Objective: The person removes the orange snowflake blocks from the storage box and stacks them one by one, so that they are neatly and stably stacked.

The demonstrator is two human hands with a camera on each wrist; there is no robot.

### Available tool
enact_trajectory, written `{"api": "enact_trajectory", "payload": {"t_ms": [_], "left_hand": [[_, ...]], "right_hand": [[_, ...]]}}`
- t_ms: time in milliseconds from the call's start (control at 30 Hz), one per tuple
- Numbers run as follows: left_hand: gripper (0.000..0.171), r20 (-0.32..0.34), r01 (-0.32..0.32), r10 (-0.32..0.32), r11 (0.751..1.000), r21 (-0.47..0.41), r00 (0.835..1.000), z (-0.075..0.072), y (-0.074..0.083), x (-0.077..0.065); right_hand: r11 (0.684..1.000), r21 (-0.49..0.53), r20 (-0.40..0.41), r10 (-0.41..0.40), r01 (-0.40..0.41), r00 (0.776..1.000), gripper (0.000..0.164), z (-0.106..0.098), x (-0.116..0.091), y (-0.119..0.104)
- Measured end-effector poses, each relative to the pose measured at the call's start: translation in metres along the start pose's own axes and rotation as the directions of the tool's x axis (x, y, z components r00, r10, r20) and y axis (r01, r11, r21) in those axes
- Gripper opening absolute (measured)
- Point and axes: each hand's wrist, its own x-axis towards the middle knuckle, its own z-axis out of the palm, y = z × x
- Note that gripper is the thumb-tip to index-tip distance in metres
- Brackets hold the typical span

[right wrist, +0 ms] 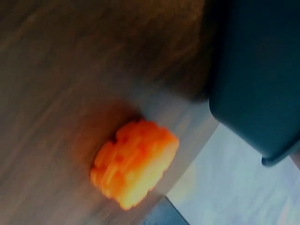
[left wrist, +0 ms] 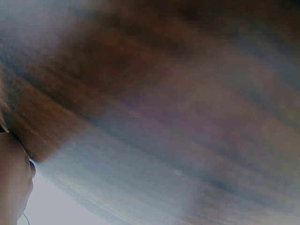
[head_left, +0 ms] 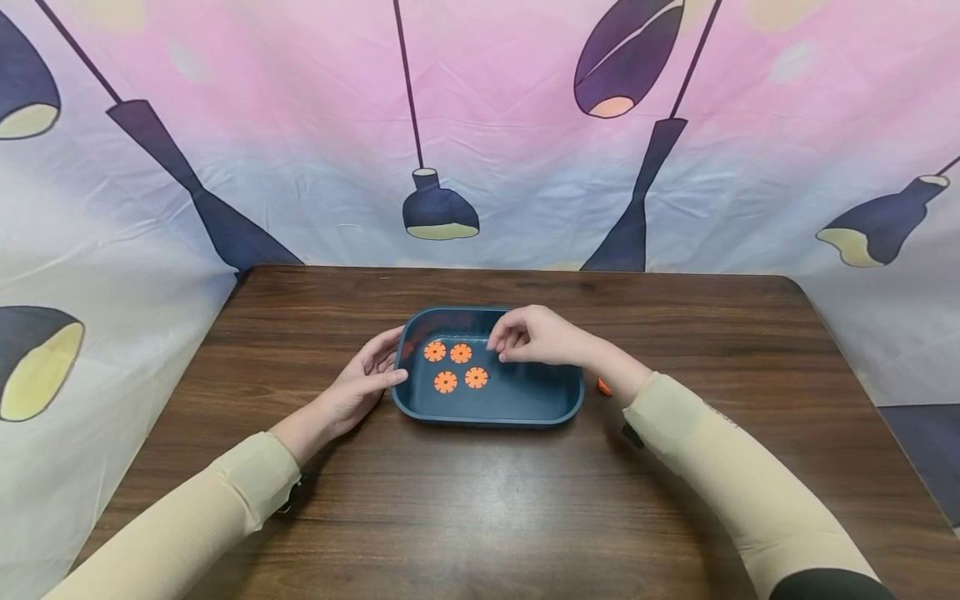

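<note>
A dark blue rectangular tray point(head_left: 487, 408) with rounded corners sits on the table. Its left end is gripped by my left hand point(head_left: 362, 385), thumb over the rim and fingers along the outer wall. Several flat orange notched discs point(head_left: 446, 382) lie in the tray's left half, in two rows. Over the tray's middle is my right hand point(head_left: 542, 335), its fingers bent downward just right of the discs; I cannot tell whether something is between the fingertips. Right of the tray, partly hidden by my right forearm, lies a bumpy orange piece point(right wrist: 135, 164) with notched edges.
The brown wood-grain table point(head_left: 480, 500) extends on all sides of the tray. Behind it hangs a pastel cloth point(head_left: 337, 167) printed with dark lamps. The left wrist view is blurred and shows mostly tabletop.
</note>
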Motion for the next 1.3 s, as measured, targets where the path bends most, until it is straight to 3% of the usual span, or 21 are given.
{"api": "enact_trajectory", "payload": {"t_ms": [667,1300], "left_hand": [[0.072,0.003,0.011,-0.011,1.000,0.004,1.000,0.002,0.004,-0.001],[0.070,-0.003,0.008,-0.008,1.000,-0.002,1.000,0.001,0.001,-0.001]], "right_hand": [[0.999,-0.043,0.055,0.007,-0.005,0.998,0.023,0.029,0.019,0.007],[0.973,-0.229,0.081,-0.008,0.027,0.997,0.024,0.041,0.023,0.006]]}}
